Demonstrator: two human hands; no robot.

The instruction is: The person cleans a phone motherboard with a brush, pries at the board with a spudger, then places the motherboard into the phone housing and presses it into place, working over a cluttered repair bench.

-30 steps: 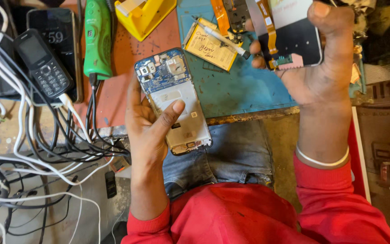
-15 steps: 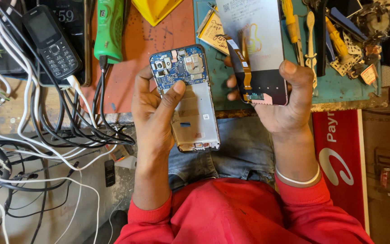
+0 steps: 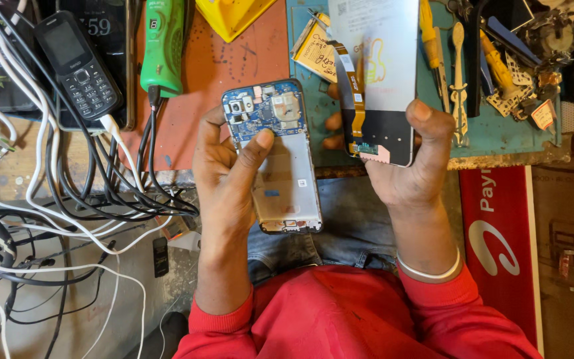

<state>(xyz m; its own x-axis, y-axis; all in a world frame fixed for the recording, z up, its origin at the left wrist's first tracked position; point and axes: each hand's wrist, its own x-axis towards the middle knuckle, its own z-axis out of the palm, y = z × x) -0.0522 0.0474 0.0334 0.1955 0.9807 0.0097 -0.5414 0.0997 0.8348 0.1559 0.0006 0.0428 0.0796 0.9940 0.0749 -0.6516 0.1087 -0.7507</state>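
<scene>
Head view: left hand grips opened phone, right hand screen panel.

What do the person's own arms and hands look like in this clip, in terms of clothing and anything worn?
Both hands are bare, with no gloves or rings visible. The left hand and right hand come out of red sleeves pushed up above the wrists, part of a red top. The right wrist carries a thin, plain, pale metal bangle; the left wrist shows nothing worn.
</scene>
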